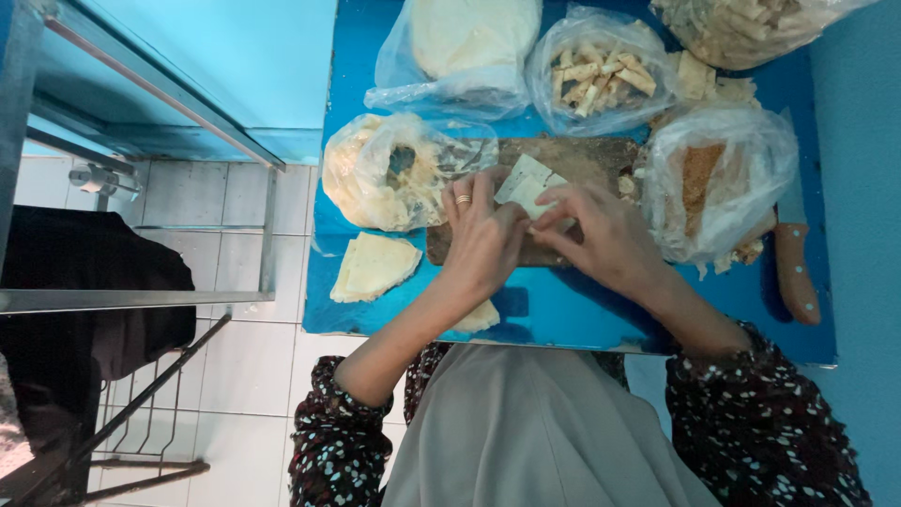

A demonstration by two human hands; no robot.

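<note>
A thin pale pastry sheet lies on a dark wooden board in the middle of the blue table. My left hand, with a ring on one finger, and my right hand meet at the sheet's near edge, fingers pinching and folding it. Left of the board sits a clear bag with pale filling. A small stack of cut pastry triangles lies near the table's left front edge.
At the back stand a bag of pale dough sheets, a bag of rolled pastries and another bag of pieces. A bag with brown crumbs sits right of the board. A wooden-handled knife lies at the right. Tiled floor lies left.
</note>
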